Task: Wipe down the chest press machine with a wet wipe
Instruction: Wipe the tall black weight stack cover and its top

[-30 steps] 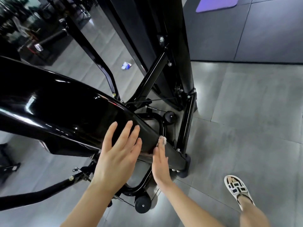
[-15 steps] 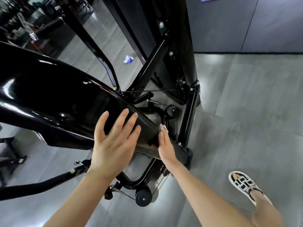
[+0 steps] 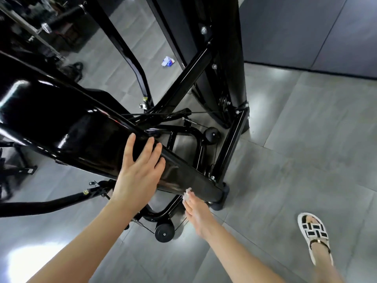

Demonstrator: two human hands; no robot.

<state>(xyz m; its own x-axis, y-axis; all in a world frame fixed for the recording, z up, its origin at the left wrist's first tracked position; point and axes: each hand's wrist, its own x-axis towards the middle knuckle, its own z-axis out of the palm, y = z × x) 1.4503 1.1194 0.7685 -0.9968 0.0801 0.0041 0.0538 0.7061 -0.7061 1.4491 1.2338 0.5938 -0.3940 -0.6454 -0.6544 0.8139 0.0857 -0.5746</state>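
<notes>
Grey tiled floor runs out to the right and meets a dark wall at the far side. The black chest press machine fills the left and middle of the scene. Its thick glossy beam slants from the far left down towards the near right, ending just beside a low frame corner on the floor. A tall column rises behind it, with thinner struts crossing between the two. The person's left hand lies flat on the beam's near face, fingers spread and straight, gripping nothing. To its right, the right hand reaches up to the lower edge of the beam, close to its end. The white wet wipe is bunched at that hand's fingertips and touches the metal. The hand is blurred, so I cannot tell whether the fingers pinch the wipe or merely press it against the beam. Under the beam, near the forearms, a small black wheel rests on the floor with a thin cable running past it. Far off, beyond the struts, a little white and blue packet lies on the tiles. At the near right, well apart from the machine, a foot in a white and black woven sandal stands on the floor.
</notes>
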